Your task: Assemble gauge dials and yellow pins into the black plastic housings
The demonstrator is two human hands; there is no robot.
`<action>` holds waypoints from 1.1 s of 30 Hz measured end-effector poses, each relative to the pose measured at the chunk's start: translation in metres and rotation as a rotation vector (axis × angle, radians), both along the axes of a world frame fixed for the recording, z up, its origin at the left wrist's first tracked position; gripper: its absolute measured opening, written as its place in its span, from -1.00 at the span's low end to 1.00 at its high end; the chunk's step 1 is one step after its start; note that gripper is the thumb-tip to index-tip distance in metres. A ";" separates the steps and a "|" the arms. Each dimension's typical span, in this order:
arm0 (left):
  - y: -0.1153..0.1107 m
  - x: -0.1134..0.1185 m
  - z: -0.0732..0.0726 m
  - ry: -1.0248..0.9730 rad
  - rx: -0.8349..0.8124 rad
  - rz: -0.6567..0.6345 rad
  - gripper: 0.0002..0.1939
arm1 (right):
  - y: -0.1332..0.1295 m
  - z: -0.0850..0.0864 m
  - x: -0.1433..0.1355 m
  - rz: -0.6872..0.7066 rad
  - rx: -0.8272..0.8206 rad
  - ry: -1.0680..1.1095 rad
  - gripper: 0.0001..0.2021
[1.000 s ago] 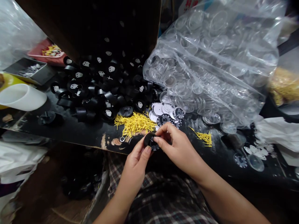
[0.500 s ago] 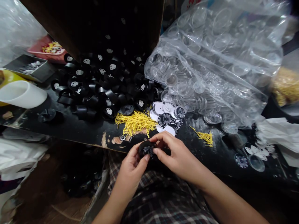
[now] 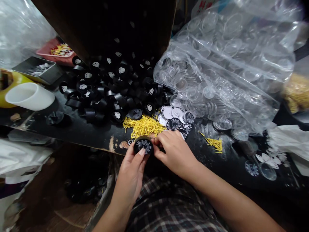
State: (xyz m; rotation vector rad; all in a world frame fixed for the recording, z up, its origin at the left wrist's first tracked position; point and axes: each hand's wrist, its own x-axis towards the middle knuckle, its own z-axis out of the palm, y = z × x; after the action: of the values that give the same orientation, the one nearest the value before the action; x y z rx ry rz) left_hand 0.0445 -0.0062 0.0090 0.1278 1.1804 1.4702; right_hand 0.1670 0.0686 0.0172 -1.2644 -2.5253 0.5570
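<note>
My left hand (image 3: 132, 170) grips a round black gauge (image 3: 142, 145), its thumb on the printed dial, which faces up. Just right of the gauge, my right hand (image 3: 175, 151) has thumb and fingertips pinched together; what is between them is too small to make out. Beyond the hands lie a heap of yellow pointers (image 3: 144, 125) and a pile of white and black dial discs (image 3: 173, 122). A small ring-like part (image 3: 130, 141) sits at the table edge behind the gauge.
Many black housings (image 3: 106, 93) fill the back left. Clear lenses spill from a plastic bag (image 3: 222, 64) at right. A white cup (image 3: 30, 96), metal tray (image 3: 40, 70) and pink tray (image 3: 56, 53) stand left. More yellow pointers (image 3: 213, 143) lie right.
The gauge has moved up and left with my left hand, and its dial now shows more fully. My right hand has come off the dial to the gauge's right side. The view has shifted slightly.
</note>
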 end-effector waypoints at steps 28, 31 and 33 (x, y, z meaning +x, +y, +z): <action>-0.002 0.014 -0.008 0.318 0.150 -0.223 -0.73 | -0.007 0.025 0.023 -0.032 -0.332 0.380 -0.91; -0.004 0.014 -0.007 0.330 0.161 -0.236 -0.73 | -0.007 0.027 0.026 -0.007 -0.330 0.401 -0.92; -0.005 0.015 -0.004 0.317 0.153 -0.229 -0.74 | -0.007 0.028 0.027 -0.013 -0.353 0.432 -0.92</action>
State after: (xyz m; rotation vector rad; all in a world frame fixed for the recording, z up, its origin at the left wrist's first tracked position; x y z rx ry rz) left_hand 0.0591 -0.0108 0.0048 0.6007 1.2564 1.3669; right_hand 0.1938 0.0614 0.0452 -1.1138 -2.1164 1.1733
